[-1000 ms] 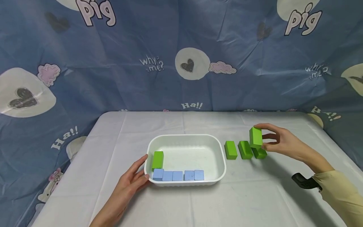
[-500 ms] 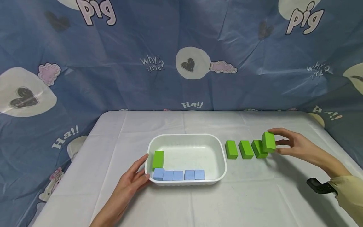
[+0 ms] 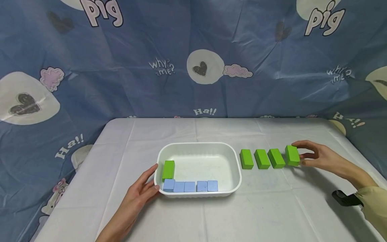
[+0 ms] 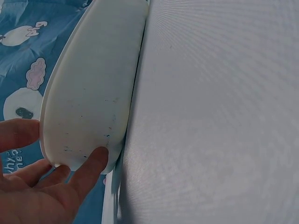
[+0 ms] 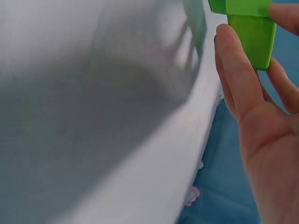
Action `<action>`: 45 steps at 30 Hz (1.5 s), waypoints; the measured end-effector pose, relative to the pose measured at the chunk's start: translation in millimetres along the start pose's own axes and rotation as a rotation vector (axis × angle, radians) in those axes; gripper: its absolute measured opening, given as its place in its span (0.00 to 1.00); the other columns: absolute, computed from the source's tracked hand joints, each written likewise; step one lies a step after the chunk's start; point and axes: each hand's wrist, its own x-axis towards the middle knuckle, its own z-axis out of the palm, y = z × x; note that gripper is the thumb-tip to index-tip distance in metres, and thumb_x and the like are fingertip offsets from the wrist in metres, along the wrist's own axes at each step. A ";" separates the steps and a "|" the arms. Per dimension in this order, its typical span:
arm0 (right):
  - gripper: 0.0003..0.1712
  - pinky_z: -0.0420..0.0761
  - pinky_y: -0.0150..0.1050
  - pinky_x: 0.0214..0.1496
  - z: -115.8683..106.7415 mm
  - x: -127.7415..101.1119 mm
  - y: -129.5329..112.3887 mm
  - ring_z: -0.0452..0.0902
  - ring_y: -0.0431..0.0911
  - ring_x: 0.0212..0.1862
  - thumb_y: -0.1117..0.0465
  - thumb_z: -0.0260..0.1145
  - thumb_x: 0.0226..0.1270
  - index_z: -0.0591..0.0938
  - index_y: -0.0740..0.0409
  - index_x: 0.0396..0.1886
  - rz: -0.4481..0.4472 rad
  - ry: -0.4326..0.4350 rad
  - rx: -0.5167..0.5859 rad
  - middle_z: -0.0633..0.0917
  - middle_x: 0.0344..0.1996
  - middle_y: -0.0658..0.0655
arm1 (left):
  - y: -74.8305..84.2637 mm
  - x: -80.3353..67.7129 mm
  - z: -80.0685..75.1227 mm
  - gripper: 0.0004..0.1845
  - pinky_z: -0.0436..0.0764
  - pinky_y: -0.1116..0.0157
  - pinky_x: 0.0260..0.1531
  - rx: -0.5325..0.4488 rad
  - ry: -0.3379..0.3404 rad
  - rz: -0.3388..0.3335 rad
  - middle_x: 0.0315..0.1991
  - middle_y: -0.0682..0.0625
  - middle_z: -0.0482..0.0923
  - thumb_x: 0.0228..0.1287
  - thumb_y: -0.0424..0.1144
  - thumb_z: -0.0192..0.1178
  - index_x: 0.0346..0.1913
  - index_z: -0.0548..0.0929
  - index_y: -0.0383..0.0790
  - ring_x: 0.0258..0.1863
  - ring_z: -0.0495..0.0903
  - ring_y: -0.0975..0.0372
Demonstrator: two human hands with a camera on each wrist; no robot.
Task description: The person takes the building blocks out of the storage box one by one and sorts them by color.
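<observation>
Green block (image 3: 292, 155) sits on the tabletop (image 3: 211, 218), far right of the white tray (image 3: 198, 145), last in a row of four. Right hand (image 3: 317, 158) has its grip pinched on this block, fingers over the top and far side, thumb on the near side; the right wrist view shows the fingers (image 5: 236, 79) curled against the block (image 5: 250, 35). Block is down on the cloth, upright on its long side, just beside the third block (image 3: 276, 158) with a small gap.

Two more green blocks (image 3: 261, 159) and (image 3: 246, 159) lie closer to the tray, all parallel, the nearest one just right of the tray's right wall, not touching it.

Left hand (image 3: 137, 198) rests at the tray's front left corner, grip loose and wide, fingers straight and touching the outer wall; the left wrist view shows fingertips (image 4: 93, 161) against the tray (image 4: 98, 84).

Inside the tray: one green block in the tray (image 3: 168, 169) against the left wall, five blue cubes (image 3: 190, 186) lined along the front wall.

Behind the tray, a blue cartoon sheet (image 3: 193, 57) hangs as backdrop. Black wrist strap (image 3: 344, 199) on the right forearm, beige sleeve (image 3: 375, 208) beyond it.
</observation>
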 end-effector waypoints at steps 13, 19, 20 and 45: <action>0.34 0.80 0.32 0.49 -2.3 6.7 14.4 0.74 0.31 0.56 0.61 0.67 0.68 0.67 0.57 0.72 0.099 -0.059 -0.041 0.68 0.68 0.62 | 1.6 -0.3 -1.3 0.34 0.75 0.64 0.58 0.010 0.006 0.002 0.72 0.46 0.60 0.70 0.36 0.60 0.75 0.60 0.57 0.67 0.67 0.57; 0.35 0.80 0.33 0.51 -2.8 7.8 20.9 0.72 0.29 0.57 0.62 0.65 0.70 0.64 0.59 0.74 0.130 -0.096 0.052 0.66 0.69 0.60 | 1.7 -0.8 -2.0 0.34 0.75 0.65 0.58 0.004 0.002 0.008 0.72 0.46 0.60 0.70 0.36 0.60 0.74 0.61 0.58 0.67 0.67 0.57; 0.35 0.80 0.33 0.51 -3.0 7.6 22.0 0.71 0.29 0.57 0.62 0.64 0.70 0.64 0.59 0.74 0.133 -0.103 0.064 0.66 0.69 0.58 | 1.7 -0.8 -2.0 0.34 0.75 0.65 0.58 0.002 0.002 0.008 0.72 0.46 0.60 0.70 0.36 0.60 0.74 0.61 0.58 0.67 0.67 0.56; 0.37 0.82 0.39 0.47 -6.5 4.3 16.9 0.75 0.39 0.55 0.64 0.63 0.70 0.61 0.59 0.76 0.112 -0.092 0.073 0.68 0.68 0.55 | -1.4 -1.2 -0.2 0.33 0.76 0.64 0.57 0.005 0.018 -0.005 0.71 0.45 0.62 0.69 0.37 0.60 0.74 0.62 0.57 0.66 0.69 0.55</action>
